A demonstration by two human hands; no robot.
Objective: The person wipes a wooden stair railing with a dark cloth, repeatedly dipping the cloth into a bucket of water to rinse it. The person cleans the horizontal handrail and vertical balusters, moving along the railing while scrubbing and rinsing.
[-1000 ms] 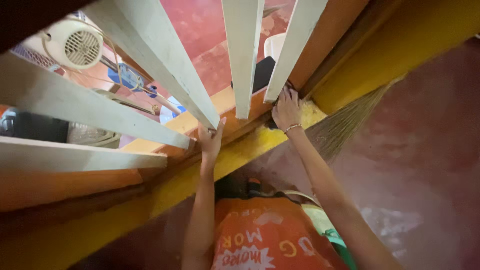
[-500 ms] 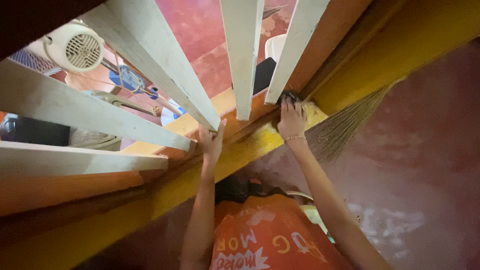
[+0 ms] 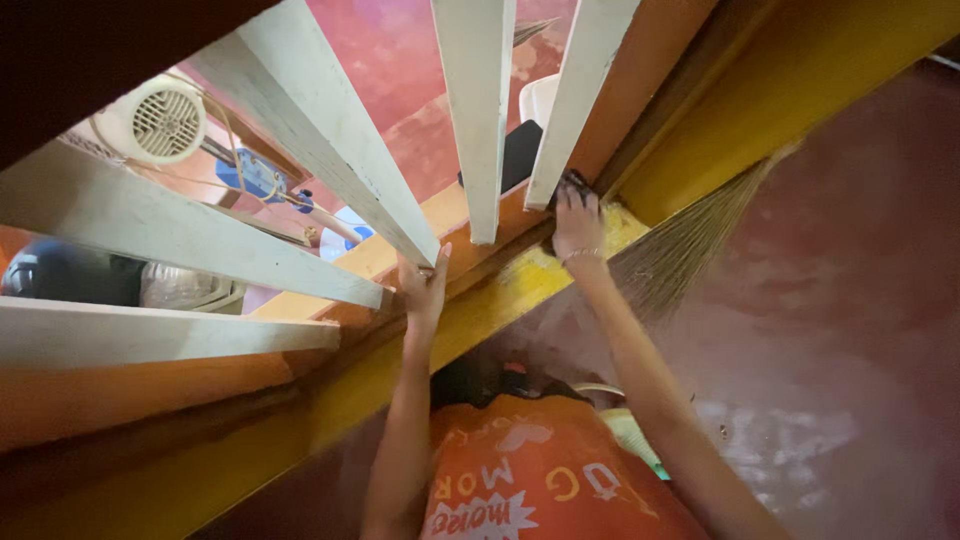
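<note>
The right hand (image 3: 577,222) presses a small dark pad (image 3: 574,181) against the foot of the right slat (image 3: 580,100), fingers curled over it. The left hand (image 3: 424,285) lies flat and open on the yellow rail (image 3: 500,300) by the middle slat (image 3: 476,110). The pad looks light and soft, best pinched by its edges; the slats look stiff. A broom (image 3: 690,240) leans just right.

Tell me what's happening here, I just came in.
A person in an orange shirt is reaching into a wooden railing. The left hand rests on the yellow-orange rail at the foot of a white slat. The right hand presses a small dark thing, too hidden to identify, at the foot of another slat. A straw broom lies beside that arm.
</note>
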